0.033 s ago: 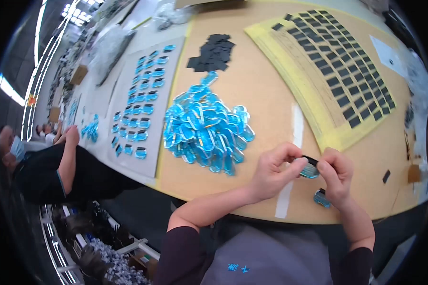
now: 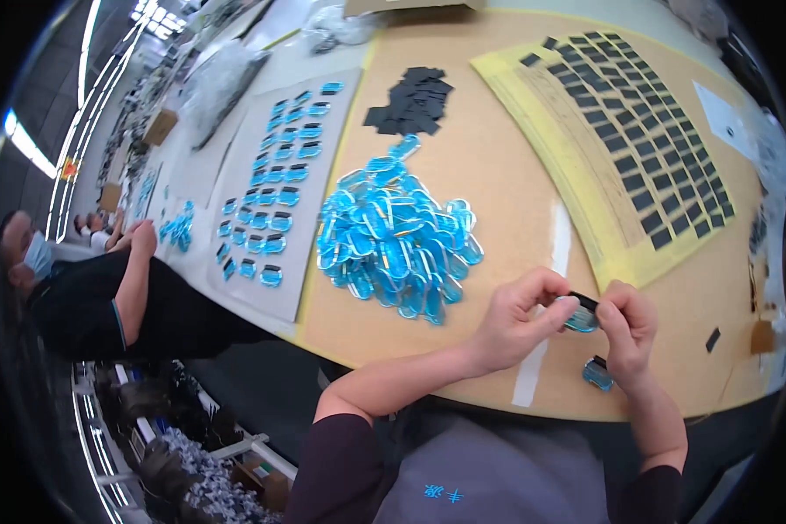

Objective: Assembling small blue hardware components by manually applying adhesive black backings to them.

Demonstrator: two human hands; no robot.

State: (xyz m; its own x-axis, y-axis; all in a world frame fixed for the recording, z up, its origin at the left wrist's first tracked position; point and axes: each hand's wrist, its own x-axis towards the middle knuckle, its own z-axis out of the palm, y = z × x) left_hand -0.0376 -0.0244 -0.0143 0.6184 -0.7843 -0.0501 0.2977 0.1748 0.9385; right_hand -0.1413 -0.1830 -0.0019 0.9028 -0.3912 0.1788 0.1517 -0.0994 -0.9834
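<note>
My left hand (image 2: 526,319) and my right hand (image 2: 627,327) meet over the right front of the table. Between them they pinch a clear bluish rounded piece (image 2: 582,320) with a black strip along its top edge. The fingertips of both hands press at the strip's two ends. Just below, near the table's front edge, lies a similar blue piece with a black strip (image 2: 597,374), close to my right wrist. Left of my hands rises a heap of glossy clear blue oval pieces (image 2: 393,236). Behind that heap is a pile of black rectangles (image 2: 413,100).
A yellow-edged board (image 2: 550,166) at the right carries rows of black rectangles. On a grey sheet (image 2: 314,231) to the left, blue pieces with black strips stand in rows. A white tape strip (image 2: 541,341) crosses the table. A masked person (image 2: 122,297) sits at the left.
The whole view has shifted slightly, so the table appears a little farther right and lower. Both hands keep their pinch on the bluish piece.
</note>
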